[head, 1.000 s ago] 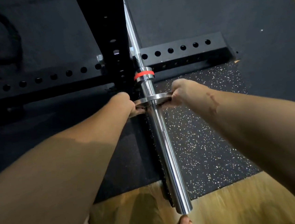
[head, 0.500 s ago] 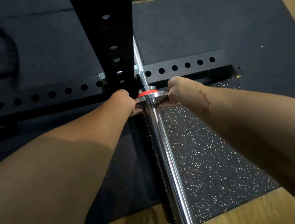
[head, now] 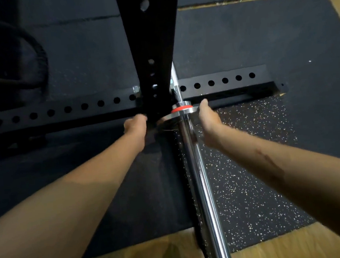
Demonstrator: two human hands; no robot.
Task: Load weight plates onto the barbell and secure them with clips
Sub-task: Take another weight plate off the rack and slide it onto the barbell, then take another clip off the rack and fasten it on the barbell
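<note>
I had 1 small weight plate (head: 169, 119) pushed up the barbell sleeve (head: 198, 177) against the red collar (head: 181, 108), directly between my fingers. My left hand (head: 135, 125) was curled at its left edge; I couldn't tell whether it gripped. My right hand (head: 208, 118) lay open, fingertips touching the right rim. The sleeve's long axis ran back toward me, both hands about equally near.

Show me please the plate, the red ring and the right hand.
plate (head: 169, 119): head view, its flat face left of the bar.
red ring (head: 181, 109): head view, its front edge.
right hand (head: 209, 118): head view, back of the hand.
</note>
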